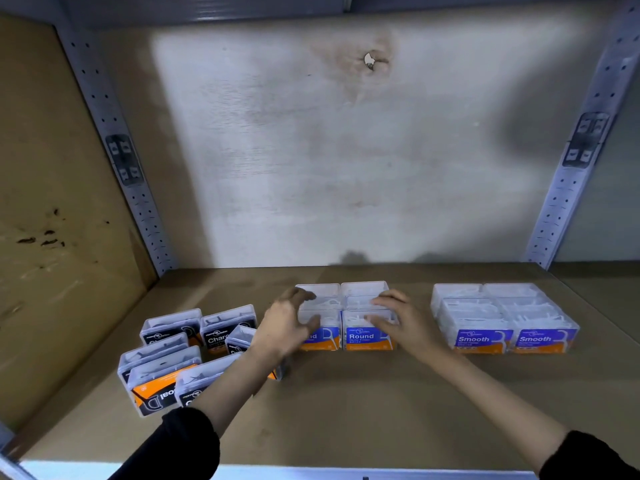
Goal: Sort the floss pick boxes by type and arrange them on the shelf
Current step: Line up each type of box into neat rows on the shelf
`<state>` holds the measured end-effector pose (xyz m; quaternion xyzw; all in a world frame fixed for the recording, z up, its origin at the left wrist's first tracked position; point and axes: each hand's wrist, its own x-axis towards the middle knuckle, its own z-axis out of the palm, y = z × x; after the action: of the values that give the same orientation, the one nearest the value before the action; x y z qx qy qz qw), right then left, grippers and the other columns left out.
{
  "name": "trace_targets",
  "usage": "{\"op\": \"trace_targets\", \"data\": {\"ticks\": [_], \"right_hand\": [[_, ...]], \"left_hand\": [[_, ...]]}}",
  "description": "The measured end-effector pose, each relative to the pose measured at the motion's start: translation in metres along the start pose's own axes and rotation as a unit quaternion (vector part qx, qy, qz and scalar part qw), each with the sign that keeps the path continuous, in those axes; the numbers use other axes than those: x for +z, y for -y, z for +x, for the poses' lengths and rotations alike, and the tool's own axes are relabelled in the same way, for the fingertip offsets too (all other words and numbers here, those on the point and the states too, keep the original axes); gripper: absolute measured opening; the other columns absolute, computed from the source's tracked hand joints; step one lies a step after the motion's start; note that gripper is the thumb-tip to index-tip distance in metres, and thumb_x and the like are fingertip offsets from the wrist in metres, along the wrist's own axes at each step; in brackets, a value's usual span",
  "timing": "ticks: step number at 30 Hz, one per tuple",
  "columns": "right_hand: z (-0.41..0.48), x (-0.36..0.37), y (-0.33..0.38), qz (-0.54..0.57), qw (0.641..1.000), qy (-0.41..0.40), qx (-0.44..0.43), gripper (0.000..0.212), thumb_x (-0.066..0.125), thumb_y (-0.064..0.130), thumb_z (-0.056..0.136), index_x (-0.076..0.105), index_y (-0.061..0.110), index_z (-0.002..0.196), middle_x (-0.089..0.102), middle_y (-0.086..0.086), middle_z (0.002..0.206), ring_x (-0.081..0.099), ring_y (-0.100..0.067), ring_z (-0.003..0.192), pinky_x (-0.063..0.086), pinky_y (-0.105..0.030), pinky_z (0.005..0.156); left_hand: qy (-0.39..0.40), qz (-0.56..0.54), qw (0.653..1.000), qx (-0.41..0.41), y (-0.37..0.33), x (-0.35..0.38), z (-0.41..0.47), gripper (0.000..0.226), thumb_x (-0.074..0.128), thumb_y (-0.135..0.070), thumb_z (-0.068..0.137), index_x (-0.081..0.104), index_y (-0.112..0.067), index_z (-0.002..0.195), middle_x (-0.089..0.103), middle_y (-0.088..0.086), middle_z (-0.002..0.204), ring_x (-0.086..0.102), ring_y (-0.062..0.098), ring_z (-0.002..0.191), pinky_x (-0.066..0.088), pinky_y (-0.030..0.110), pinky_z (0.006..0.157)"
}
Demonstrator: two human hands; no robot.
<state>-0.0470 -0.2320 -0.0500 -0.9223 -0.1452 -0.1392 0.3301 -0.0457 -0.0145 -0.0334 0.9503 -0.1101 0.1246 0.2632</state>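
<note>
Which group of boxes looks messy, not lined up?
The black-and-orange Charcoal boxes, far left: they lie at mixed angles, while the Round boxes and Smooth boxes sit in neat rows.

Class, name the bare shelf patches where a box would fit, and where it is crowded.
Bare shelf: the gap between Round boxes and Smooth boxes, the strip behind them, the front. Crowded: jumbled Charcoal boxes, left.

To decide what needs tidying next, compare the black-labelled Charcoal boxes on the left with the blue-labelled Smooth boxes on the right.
The clear plastic boxes with black Charcoal labels lie scattered at mixed angles, one label upside down; the clear plastic boxes with blue Smooth labels stand squared in two neat columns, labels forward. Charcoal picks look dark, Smooth picks white. Both labels carry orange.
</note>
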Motion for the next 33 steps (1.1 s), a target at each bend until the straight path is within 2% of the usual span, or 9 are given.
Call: {"op": "trace_targets", "data": {"ticks": [2,4,8,13,16,19,25,29,33], "right_hand": [[-0.001,0.001,-0.002,0.107,0.987,-0.115,0.038,0.025,0.055,0.021,0.091,0.065,0.007,0.109,0.058,0.005,0.104,0.057,-0.012,0.101,0.049,-0.033,0.090],[0.000,0.000,0.003,0.209,0.955,-0.179,0.107,0.027,0.045,0.020,0.096,0.062,0.008,0.113,0.061,0.001,0.108,0.055,-0.010,0.101,0.048,-0.033,0.092],[0.002,0.004,0.007,0.331,0.898,-0.175,0.232,0.038,0.030,0.028,0.100,0.050,0.016,0.131,0.050,-0.002,0.139,0.045,-0.014,0.127,0.034,-0.027,0.100],[-0.003,0.004,0.016,0.393,0.861,-0.146,0.287,0.042,0.028,0.030,0.101,0.041,0.019,0.139,0.041,0.001,0.146,0.042,-0.018,0.132,0.036,-0.022,0.090],[-0.001,0.005,0.019,0.431,0.835,-0.160,0.302,0.041,0.032,0.027,0.100,0.045,0.016,0.137,0.047,-0.001,0.142,0.049,-0.019,0.126,0.044,-0.015,0.074],[0.000,0.005,0.021,0.441,0.832,-0.158,0.298,0.040,0.032,0.027,0.100,0.045,0.015,0.136,0.048,0.001,0.140,0.049,-0.019,0.126,0.043,-0.023,0.088],[0.000,0.004,0.022,0.438,0.836,-0.149,0.295,0.040,0.033,0.030,0.099,0.046,0.015,0.135,0.054,-0.002,0.132,0.055,-0.015,0.112,0.045,-0.017,0.073],[-0.001,0.003,0.022,0.431,0.838,-0.147,0.301,0.040,0.035,0.031,0.099,0.049,0.014,0.132,0.057,0.000,0.126,0.054,-0.013,0.108,0.041,-0.021,0.086],[-0.002,0.002,0.023,0.435,0.837,-0.131,0.305,0.039,0.033,0.031,0.099,0.049,0.014,0.131,0.055,0.005,0.111,0.053,-0.007,0.093,0.042,-0.014,0.065]], "left_hand": [[-0.086,-0.136,0.984,-0.073,0.001,-0.002,0.004,0.031,0.053,-0.014,0.092,0.058,-0.008,0.122,0.059,0.011,0.128,0.056,0.026,0.117,0.043,0.029,0.098],[-0.114,-0.235,0.954,-0.144,-0.001,-0.002,0.010,0.032,0.044,-0.012,0.096,0.055,-0.006,0.126,0.058,0.015,0.130,0.053,0.028,0.122,0.041,0.032,0.102],[-0.073,-0.296,0.928,-0.214,-0.004,0.002,0.018,0.042,0.030,-0.018,0.101,0.040,-0.007,0.141,0.041,0.011,0.148,0.037,0.026,0.137,0.029,0.032,0.112],[-0.021,-0.327,0.909,-0.258,-0.003,0.001,0.030,0.048,0.026,-0.029,0.102,0.033,-0.005,0.143,0.033,0.012,0.152,0.031,0.027,0.140,0.023,0.034,0.115],[0.011,-0.301,0.918,-0.260,-0.001,0.001,0.030,0.050,0.027,-0.033,0.102,0.033,-0.006,0.143,0.034,0.014,0.151,0.034,0.029,0.139,0.025,0.037,0.115],[0.018,-0.274,0.929,-0.246,0.000,0.002,0.026,0.048,0.028,-0.031,0.102,0.033,-0.006,0.143,0.034,0.013,0.151,0.035,0.029,0.138,0.028,0.036,0.113],[-0.008,-0.132,0.973,-0.189,0.002,0.002,0.018,0.042,0.033,-0.013,0.100,0.036,-0.004,0.141,0.041,0.015,0.147,0.041,0.031,0.133,0.037,0.036,0.107],[-0.007,-0.013,0.986,-0.169,0.010,0.007,0.009,0.045,0.033,-0.002,0.094,0.035,-0.001,0.139,0.036,0.015,0.149,0.039,0.031,0.134,0.034,0.036,0.108],[0.001,0.089,0.982,-0.165,0.017,0.011,0.000,0.052,0.034,-0.002,0.093,0.025,-0.003,0.144,0.022,0.011,0.156,0.026,0.025,0.143,0.023,0.032,0.116]]}}
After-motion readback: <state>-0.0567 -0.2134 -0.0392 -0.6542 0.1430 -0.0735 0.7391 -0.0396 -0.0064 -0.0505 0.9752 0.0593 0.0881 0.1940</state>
